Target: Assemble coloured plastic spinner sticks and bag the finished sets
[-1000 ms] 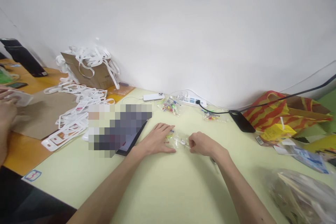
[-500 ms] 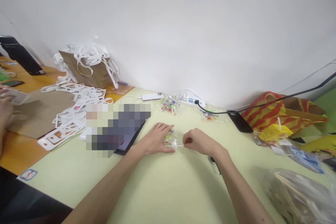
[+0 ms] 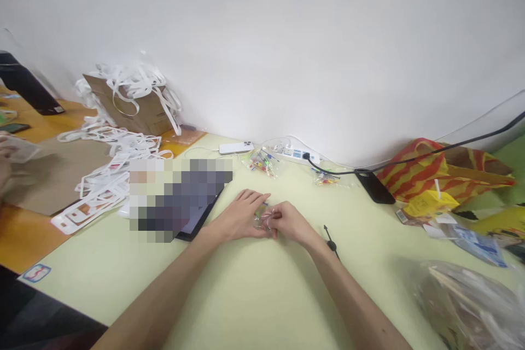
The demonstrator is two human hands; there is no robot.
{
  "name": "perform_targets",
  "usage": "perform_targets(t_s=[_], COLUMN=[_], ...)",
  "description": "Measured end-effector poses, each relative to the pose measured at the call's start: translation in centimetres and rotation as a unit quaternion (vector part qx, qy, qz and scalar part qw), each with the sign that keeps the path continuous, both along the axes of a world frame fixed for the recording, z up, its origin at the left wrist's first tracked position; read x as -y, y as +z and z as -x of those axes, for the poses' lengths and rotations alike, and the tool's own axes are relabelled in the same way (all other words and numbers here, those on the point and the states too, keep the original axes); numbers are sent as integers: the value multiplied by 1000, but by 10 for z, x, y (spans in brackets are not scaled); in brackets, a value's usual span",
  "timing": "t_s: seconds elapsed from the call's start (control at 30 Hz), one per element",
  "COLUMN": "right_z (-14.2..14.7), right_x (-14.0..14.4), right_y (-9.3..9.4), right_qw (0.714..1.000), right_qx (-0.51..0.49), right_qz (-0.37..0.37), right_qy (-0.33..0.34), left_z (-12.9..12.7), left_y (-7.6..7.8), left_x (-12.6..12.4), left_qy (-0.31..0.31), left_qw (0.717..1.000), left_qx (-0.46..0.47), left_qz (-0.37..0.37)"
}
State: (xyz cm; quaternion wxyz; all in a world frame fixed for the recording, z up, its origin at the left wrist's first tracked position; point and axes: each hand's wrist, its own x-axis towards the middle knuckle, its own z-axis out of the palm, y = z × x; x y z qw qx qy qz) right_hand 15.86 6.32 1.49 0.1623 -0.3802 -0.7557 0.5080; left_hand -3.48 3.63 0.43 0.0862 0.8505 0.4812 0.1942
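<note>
On the pale green table [image 3: 262, 295], the flat left hand [image 3: 240, 220] presses a small clear plastic bag [image 3: 262, 220] of coloured bits while the right hand [image 3: 289, 223] pinches its edge.

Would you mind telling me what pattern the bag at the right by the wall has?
Red and yellow stripes on the bag, clearest in the head view.

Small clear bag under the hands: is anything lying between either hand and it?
Nothing visible does. The left hand rests flat on the small clear bag, and the right hand meets it at the fingertips from the other side. The tablet lies off to the left, the black cable end to the right.
</note>
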Motion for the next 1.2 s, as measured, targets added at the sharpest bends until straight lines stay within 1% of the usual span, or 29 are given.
perform_targets(t_s=[0.1,0.17,0.2,0.23,0.3,0.33,0.37,0.4,0.43,0.5,0.57,0.6,0.7,0.73,0.8,0.9,1.03,1.1,1.2], right_z=[-8,-23,-33,-45,-72,-86,-99,-110,-119,-132,-138,-139,-142,-144,-147,-150,-141,-131,-110], right_x=[-4,-9,-12,-13,-13,-12,-9,-4,0,11,22,28,42,46,52,57,57,56,53], right_y=[11,26,36,47,68,78,85,90,92,85,68,58,30,24,14,8,9,14,19], right_qw=[997,995,996,998,991,977,958,938,924,902,897,903,940,949,956,962,964,963,959], right_qx=[-13,-12,-1,29,134,196,262,318,352,405,420,407,310,282,250,217,175,181,208], right_qz=[49,74,73,52,-16,-51,-75,-79,-78,-55,-22,-4,26,27,26,14,-27,-61,-116], right_qy=[53,69,53,25,-26,-61,-95,-115,-128,-139,-139,-140,-139,-142,-149,-167,-196,-189,-153], left_z=[1,1,1,1,0,-1,-2,-3,-3,-4,-4,-4,-4,-4,-4,-5,-7,-9,-10], left_y=[0,0,1,1,2,2,2,1,1,0,-3,-4,-7,-7,-8,-7,-7,-7,-7], left_x=[0,0,0,0,-1,-1,-1,-1,0,-1,-1,-1,-2,-2,-1,0,2,2,3], left_qy=[-3,-3,-2,-2,-2,-2,-3,-3,-4,-4,-1,2,15,18,20,22,15,11,7], left_qw=[1000,1000,1000,1000,1000,1000,1000,1000,1000,1000,1000,1000,1000,1000,1000,999,999,998,998], left_qx=[-11,-16,-19,-21,-24,-25,-27,-28,-28,-27,-21,-17,-4,1,14,32,48,52,53], left_qz=[-1,-1,0,1,3,3,3,3,2,-3,-8,-10,-8,-5,3,15,20,20,20])
